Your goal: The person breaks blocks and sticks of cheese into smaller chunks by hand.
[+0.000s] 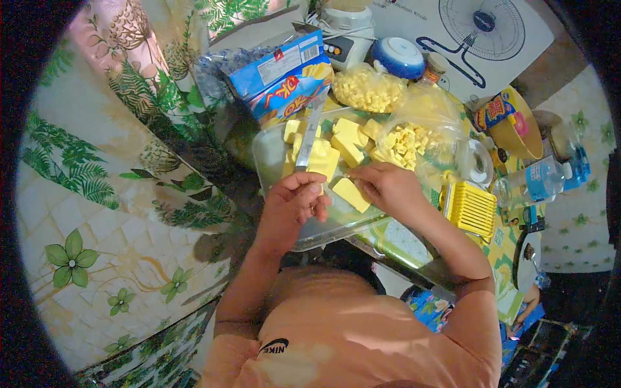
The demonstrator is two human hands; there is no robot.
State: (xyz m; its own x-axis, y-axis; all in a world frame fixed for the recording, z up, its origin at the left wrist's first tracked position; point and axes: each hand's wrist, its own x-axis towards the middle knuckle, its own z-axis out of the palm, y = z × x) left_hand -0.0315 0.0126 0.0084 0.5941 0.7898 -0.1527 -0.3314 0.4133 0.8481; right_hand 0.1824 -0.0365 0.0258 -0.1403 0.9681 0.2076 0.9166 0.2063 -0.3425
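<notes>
My left hand [296, 204] is closed, fingers curled, round the lower end of a knife, whose long flat blade [311, 132] points up and away over a yellow cheese block [325, 158]. My right hand [391, 187] is closed too, its fingertips pinched at the edge of a flat cheese slab [350, 195]. Both hands are above a clear tray [275, 220]. More cheese blocks [349, 141] lie just beyond them. Small cut cheese pieces [404, 143] are heaped in a clear plastic bag to the right.
Behind the tray stand a blue box [284, 81], a bag of diced cheese [369, 89] and a blue bowl [398, 57]. To the right are a yellow slotted slicer [471, 210], a plastic bottle [533, 181] and a yellow tub [522, 126]. A patterned curtain [129, 168] hangs at left.
</notes>
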